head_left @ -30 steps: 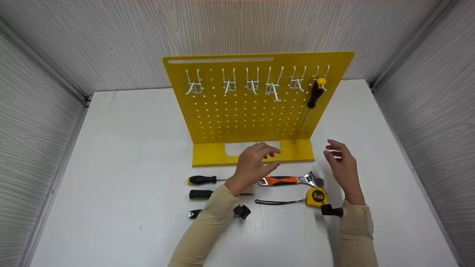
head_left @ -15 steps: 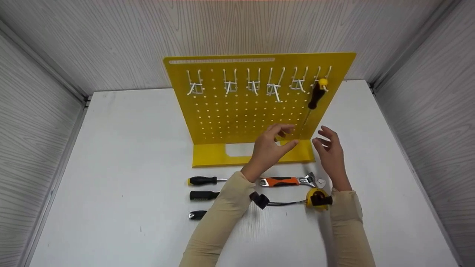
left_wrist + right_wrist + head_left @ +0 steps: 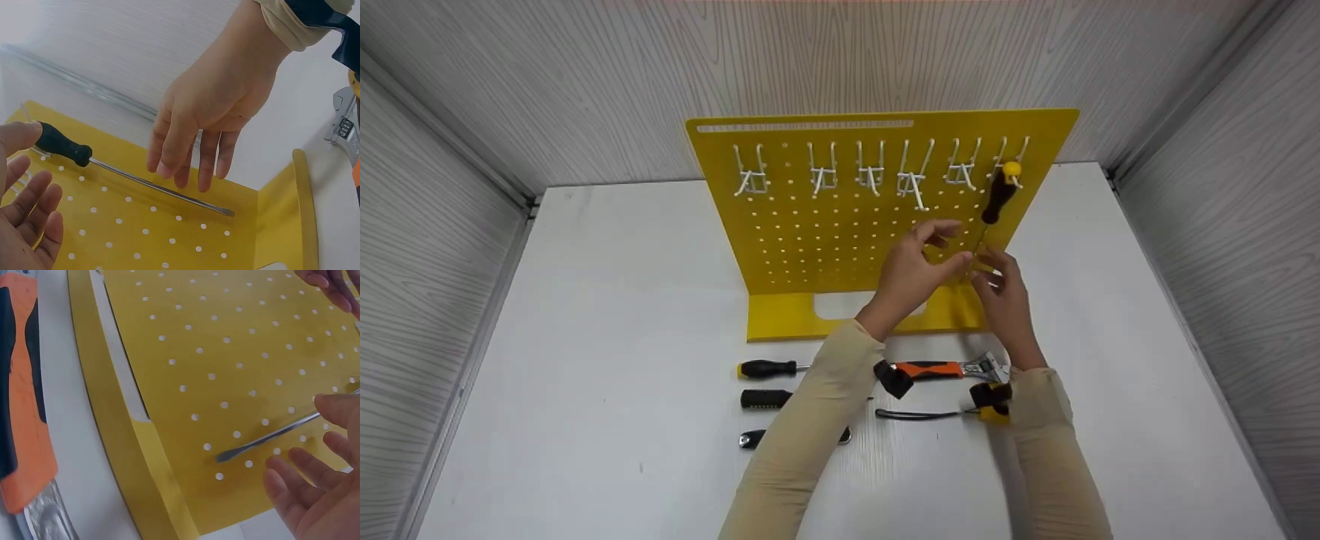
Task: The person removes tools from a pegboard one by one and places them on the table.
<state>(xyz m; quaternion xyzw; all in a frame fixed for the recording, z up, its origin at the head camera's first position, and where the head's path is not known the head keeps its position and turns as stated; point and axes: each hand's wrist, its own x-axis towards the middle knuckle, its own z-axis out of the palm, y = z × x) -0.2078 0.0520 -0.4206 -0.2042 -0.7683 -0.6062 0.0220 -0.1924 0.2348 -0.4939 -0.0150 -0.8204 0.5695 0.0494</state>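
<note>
A slotted screwdriver (image 3: 1000,196) with a dark handle and yellow end hangs from the rightmost hook of a yellow pegboard (image 3: 840,240), its shaft pointing down along the board. My left hand (image 3: 909,271) is just left of the shaft, thumb and fingers loosely bent and apart. In the left wrist view its thumb overlaps the handle (image 3: 62,145). My right hand (image 3: 1006,300) is at the lower right of the board, close to the shaft (image 3: 270,436). Its fingers are spread beside the shaft in the right wrist view, with nothing gripped.
Several bare white hooks (image 3: 915,182) line the board's top. In front lie a black-and-yellow screwdriver (image 3: 769,368), a black-handled tool (image 3: 765,399), another dark-handled tool (image 3: 751,439), an orange adjustable wrench (image 3: 930,370) and a yellow tape measure (image 3: 994,415), partly covered by the arms.
Both hands have moved up toward the board and closer together, ending on either side of the hanging screwdriver's shaft. The screwdriver stays on its hook.
</note>
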